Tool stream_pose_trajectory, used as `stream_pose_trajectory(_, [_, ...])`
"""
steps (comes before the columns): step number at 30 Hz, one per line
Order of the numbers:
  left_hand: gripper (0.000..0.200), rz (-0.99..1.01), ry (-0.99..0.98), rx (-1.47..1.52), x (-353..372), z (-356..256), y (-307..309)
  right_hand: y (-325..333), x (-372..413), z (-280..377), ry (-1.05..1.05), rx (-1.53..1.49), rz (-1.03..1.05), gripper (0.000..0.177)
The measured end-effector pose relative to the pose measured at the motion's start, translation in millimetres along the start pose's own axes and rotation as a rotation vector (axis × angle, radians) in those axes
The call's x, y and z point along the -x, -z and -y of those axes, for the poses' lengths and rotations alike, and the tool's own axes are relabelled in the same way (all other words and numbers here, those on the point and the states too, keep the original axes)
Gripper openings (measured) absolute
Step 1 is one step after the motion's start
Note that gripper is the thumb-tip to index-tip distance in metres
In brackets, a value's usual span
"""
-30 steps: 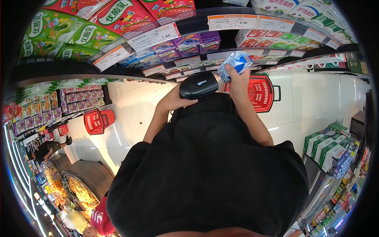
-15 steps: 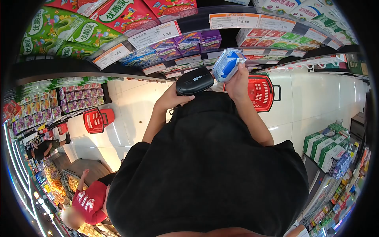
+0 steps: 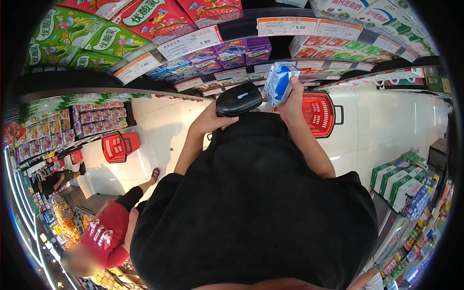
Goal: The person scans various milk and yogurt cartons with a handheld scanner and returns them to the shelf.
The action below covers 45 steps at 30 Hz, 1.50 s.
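My left hand (image 3: 209,121) grips a black rounded case (image 3: 239,99) with a small white logo, the thumb along its near edge and the other fingers hidden beneath. In my right hand (image 3: 292,102) is a small blue-and-white drink carton (image 3: 281,87), held tilted with the thumb on its side. Case and carton are close beside each other, in front of my black shirt (image 3: 256,208). Just beyond them is a shelf of purple drink cartons (image 3: 233,53) and red-and-green packs (image 3: 316,46).
Price labels (image 3: 287,26) run along the shelf edge. A red basket (image 3: 333,114) stands on the floor behind my right hand, another red basket (image 3: 114,147) at the left. A person in a red shirt (image 3: 107,237) is at lower left. Green-and-white boxes (image 3: 394,181) are stacked at right.
My right hand has turned the carton, so its broad blue face shows more, and lowered it slightly. The person in red has shifted, with a leg now stretched out. My left hand is unchanged.
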State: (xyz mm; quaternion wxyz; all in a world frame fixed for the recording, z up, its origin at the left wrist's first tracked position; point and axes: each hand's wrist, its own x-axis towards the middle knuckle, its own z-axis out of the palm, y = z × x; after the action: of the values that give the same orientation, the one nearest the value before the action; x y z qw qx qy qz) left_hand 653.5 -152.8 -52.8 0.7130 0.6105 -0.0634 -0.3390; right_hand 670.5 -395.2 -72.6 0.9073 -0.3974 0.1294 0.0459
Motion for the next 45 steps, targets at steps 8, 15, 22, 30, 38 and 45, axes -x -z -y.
stream_pose_trajectory(8, [0.055, 0.009, -0.011, -0.029, -4.5, -1.0, -0.9, -13.4, 3.5, 5.2, 0.023, -0.083, 0.037, 0.044])
stream_pose_trajectory(15, [0.054, 0.019, -0.009, -0.017, -6.6, -3.0, -1.5, -4.9, 1.7, -1.5, -0.093, -0.081, 0.055, 0.045])
stream_pose_trajectory(22, [0.053, -0.003, -0.015, -0.012, -5.3, -2.5, -1.3, -15.0, 5.3, 2.6, -0.012, -0.011, 0.052, 0.043])
stream_pose_trajectory(30, [0.052, 0.011, -0.006, -0.031, -6.0, 0.6, 2.0, -3.7, -1.9, -3.4, -0.105, -0.077, 0.05, 0.042])
stream_pose_trajectory(38, [0.054, -0.002, 0.005, -0.026, -6.3, -0.8, 1.6, -7.0, -1.2, 0.6, -0.096, -0.086, 0.043, 0.042])
stream_pose_trajectory(45, [0.056, 0.002, 0.01, -0.033, -7.6, -2.4, 1.6, -10.3, 0.9, -0.4, -0.086, -0.061, 0.016, 0.041])
